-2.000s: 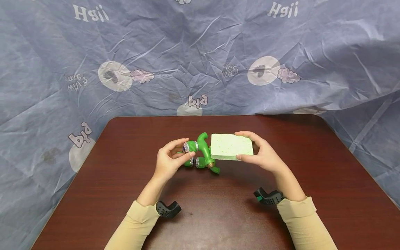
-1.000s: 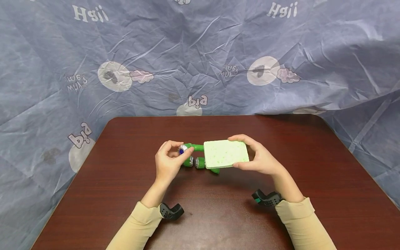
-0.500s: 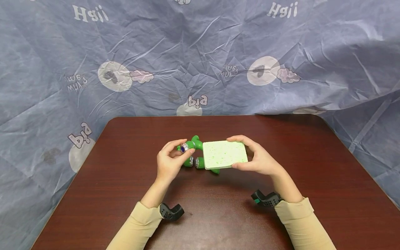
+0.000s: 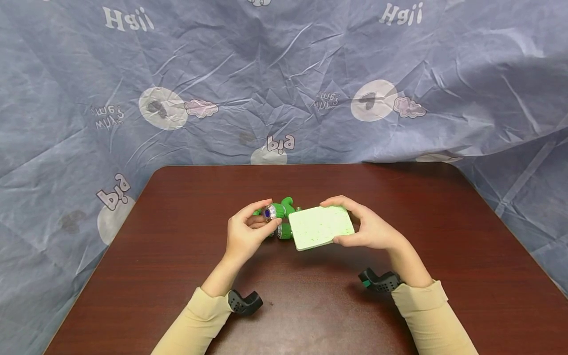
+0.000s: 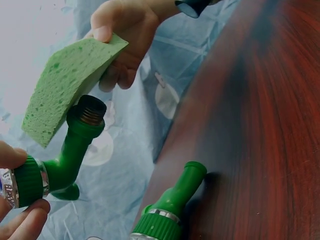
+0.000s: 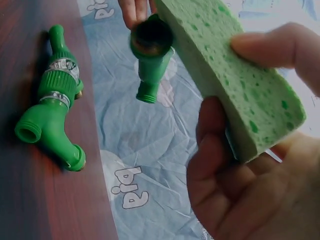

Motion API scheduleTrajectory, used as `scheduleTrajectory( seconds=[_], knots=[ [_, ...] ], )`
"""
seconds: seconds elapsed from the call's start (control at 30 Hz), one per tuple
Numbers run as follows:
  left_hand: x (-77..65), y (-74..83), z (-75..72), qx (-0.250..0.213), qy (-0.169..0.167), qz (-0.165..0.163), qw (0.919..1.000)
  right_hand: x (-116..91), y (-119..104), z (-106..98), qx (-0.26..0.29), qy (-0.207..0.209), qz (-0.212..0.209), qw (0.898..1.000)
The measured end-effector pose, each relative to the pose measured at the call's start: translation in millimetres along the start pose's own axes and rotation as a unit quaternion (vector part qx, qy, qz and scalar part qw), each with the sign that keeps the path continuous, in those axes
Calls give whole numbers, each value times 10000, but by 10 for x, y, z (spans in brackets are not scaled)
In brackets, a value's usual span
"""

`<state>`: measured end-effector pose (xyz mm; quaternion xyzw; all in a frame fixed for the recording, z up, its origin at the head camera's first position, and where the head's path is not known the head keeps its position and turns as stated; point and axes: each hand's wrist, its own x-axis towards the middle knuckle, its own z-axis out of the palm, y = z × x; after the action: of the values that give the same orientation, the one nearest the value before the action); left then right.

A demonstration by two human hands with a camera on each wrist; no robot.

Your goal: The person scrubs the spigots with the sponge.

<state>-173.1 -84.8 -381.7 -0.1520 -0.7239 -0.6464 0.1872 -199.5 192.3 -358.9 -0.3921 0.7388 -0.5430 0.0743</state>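
My left hand point(image 4: 244, 231) pinches a green tap point(image 4: 279, 210) by its ribbed, silver-banded knob, holding it above the table. The tap's threaded end point(image 5: 92, 110) points up in the left wrist view. A pale green speckled sponge point(image 4: 321, 227) is gripped in my right hand point(image 4: 372, 227), thumb on one face and fingers on the other. Its edge lies against or very close to the tap; contact is unclear. More green tap parts point(image 6: 52, 120) lie on the table below, partly hidden by the sponge and left hand in the head view.
The dark red-brown table point(image 4: 310, 301) has rounded far corners. Behind it hangs a creased blue-grey printed cloth point(image 4: 266, 88). Black wrist mounts point(image 4: 245, 302) sit at both cuffs, over beige sleeves point(image 4: 186, 320).
The held tap has been turned about in my left hand, which has shifted slightly right. The sponge has moved left and lower across the tap and now tilts in the head view.
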Motion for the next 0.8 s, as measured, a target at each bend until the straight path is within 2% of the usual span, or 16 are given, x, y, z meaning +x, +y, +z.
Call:
scheduleTrajectory(
  seconds=[0.07, 0.2, 0.43, 0.53, 0.67, 0.8],
  knots=[
    [-14, 69, 11, 116, -166, 193, 9996, 0, 7, 19, -7, -223, -57, 9997],
    [-37, 211, 26, 187, -442, 373, 9982, 22, 7, 70, 96, -630, -18, 9980],
    [-29, 219, 31, 203, -426, 560, 9973, -39, -17, -31, -77, -432, 68, 9990],
    [-42, 210, 43, 275, -493, 613, 9965, -19, -10, 4, -160, -618, 82, 9979],
    [-57, 206, 69, 340, -529, 422, 9971, 34, 13, 133, -286, -734, 131, 9968],
    [-55, 206, 79, 294, -272, 26, 9992, 54, 25, 208, -161, -481, 356, 9981]
  ],
)
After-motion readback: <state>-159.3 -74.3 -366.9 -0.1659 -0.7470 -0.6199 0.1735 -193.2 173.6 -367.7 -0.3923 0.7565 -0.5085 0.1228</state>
